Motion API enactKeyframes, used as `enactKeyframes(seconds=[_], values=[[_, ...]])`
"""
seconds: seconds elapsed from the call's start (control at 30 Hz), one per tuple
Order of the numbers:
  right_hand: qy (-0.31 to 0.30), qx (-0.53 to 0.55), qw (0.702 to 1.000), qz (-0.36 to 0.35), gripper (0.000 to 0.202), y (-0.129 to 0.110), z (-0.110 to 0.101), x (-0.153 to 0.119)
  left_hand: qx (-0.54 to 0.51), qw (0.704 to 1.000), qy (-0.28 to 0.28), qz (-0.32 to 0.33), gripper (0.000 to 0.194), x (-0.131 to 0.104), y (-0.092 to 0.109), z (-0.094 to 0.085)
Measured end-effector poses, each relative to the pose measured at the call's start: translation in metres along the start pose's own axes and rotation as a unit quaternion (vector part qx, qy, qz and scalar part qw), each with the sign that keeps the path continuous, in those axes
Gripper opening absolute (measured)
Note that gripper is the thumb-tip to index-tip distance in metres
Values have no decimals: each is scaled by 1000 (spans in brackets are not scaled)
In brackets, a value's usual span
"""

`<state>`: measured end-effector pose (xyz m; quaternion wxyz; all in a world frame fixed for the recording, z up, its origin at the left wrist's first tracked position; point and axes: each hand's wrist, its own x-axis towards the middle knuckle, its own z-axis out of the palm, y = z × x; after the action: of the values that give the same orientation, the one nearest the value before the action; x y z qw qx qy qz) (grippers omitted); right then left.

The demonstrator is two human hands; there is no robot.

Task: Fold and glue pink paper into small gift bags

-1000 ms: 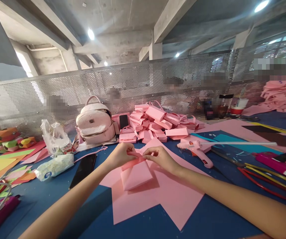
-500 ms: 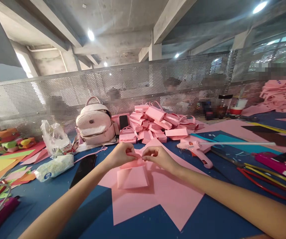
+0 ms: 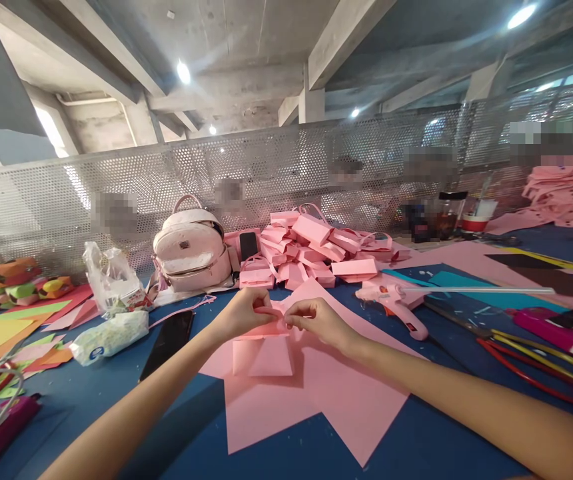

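A small folded pink paper bag (image 3: 264,358) is held up over large pink paper sheets (image 3: 336,407) in the middle of the table. My left hand (image 3: 241,315) is closed, its thumb and fingers pinching the bag's upper edge, where a curved pink paper strip shows. From the other side my right hand (image 3: 322,325) pinches at the same strip, its fingertips almost meeting the left ones. What lies exactly between the fingertips is partly hidden. A pink glue gun (image 3: 391,301) with a long glue stick lies to the right of my right hand.
Behind my hands rises a heap of pink paper bags (image 3: 311,243), beside a pale backpack (image 3: 191,250). A black phone (image 3: 169,339) and a tissue pack (image 3: 111,337) lie left. Scissors (image 3: 536,363) and a magenta power strip (image 3: 561,333) lie right. A perforated metal screen (image 3: 276,160) stands behind.
The pink paper bag has tilted and shifted slightly left. Both hands stay nearly in place, still pinching its upper edge.
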<state>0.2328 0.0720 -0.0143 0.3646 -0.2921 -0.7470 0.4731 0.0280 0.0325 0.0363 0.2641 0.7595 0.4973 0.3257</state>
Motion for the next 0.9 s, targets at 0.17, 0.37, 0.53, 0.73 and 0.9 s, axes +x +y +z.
enactKeyframes(seconds=[0.17, 0.37, 0.53, 0.73, 0.9], values=[[4, -3, 1000, -12, 26, -1, 1, -1, -28, 1000, -1, -4, 17, 0, 1, 4], [17, -14, 1000, -18, 24, -3, 4, -3, -38, 999, -4, -8, 15, 0, -1, 6], [23, -18, 999, -28, 23, -8, 4, -4, -34, 999, 3, -15, 7, 0, 0, 4], [95, -70, 989, -87, 24, -14, 5, -9, -49, 998, 8, -23, 3, 1, -3, 5], [115, -125, 976, -140, 28, -14, 5, -13, -78, 996, 6, -35, 4, 2, -5, 7]])
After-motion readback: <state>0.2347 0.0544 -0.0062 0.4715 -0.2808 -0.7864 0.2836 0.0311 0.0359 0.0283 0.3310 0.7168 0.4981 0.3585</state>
